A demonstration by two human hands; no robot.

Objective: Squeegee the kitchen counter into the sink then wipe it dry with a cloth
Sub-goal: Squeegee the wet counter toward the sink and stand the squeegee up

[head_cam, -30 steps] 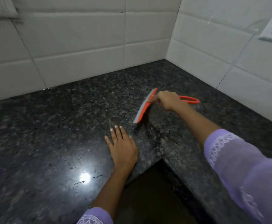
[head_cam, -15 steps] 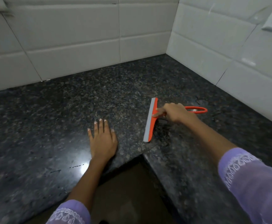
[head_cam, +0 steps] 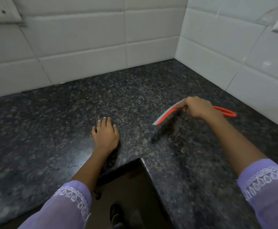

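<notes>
So, head cam only here. The right hand (head_cam: 199, 107) is closed around the orange squeegee (head_cam: 169, 113) near where the handle meets the blade, with the handle's loop sticking out past the hand toward the right wall. The blade looks tilted, and its low end seems to hang just above the counter (head_cam: 52, 129) rather than pressing flat; there's a dark shadow under it, but it's blurry so I can't swear to it. The left hand (head_cam: 106, 133) is open, palm down on the granite near the inside corner of the L, holding nothing.

No sink or cloth in view, so I can't tell which way the water has to go. My read is we're mid squeegee stage, between strokes.

To do this bit well, I'd drop the whole rubber edge flat on the stone, keep the handle at a low angle, pull in one steady overlapping pass toward the sink, and slide that braced left hand out of the blade's path.
</notes>
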